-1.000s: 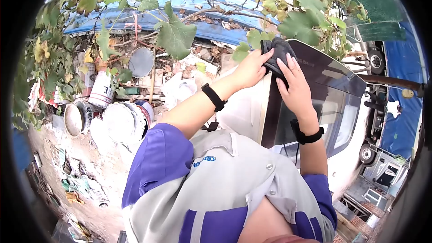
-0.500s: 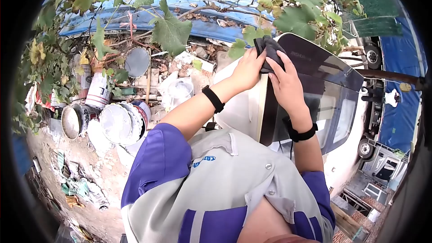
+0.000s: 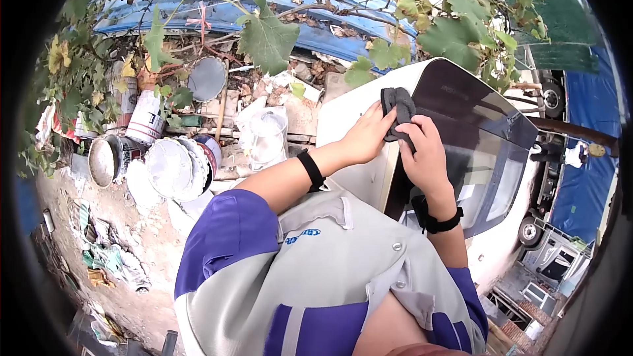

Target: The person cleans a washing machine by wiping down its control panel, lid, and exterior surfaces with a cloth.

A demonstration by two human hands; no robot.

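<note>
A dark grey cloth (image 3: 399, 107) lies bunched on the edge where the white side meets the dark glossy top of what looks like a washing machine (image 3: 443, 95). My left hand (image 3: 366, 136) grips the cloth from the left, with fingertips pressed on it. From the lower right, my right hand (image 3: 426, 155) pinches the cloth between thumb and fingers. Both wrists wear black bands. Part of the machine's front is hidden behind my arms and shirt.
Grape vines (image 3: 269, 36) hang in front of a blue sheet (image 3: 303, 33). On the left stand paint buckets (image 3: 173, 168) and a clear plastic bag (image 3: 265, 135). Cloth scraps (image 3: 112, 257) litter the ground. A vehicle with a blue tarp (image 3: 580, 191) is at the right.
Both hands and the cloth have moved down along the machine's edge, towards my body. The view has shifted slightly.
</note>
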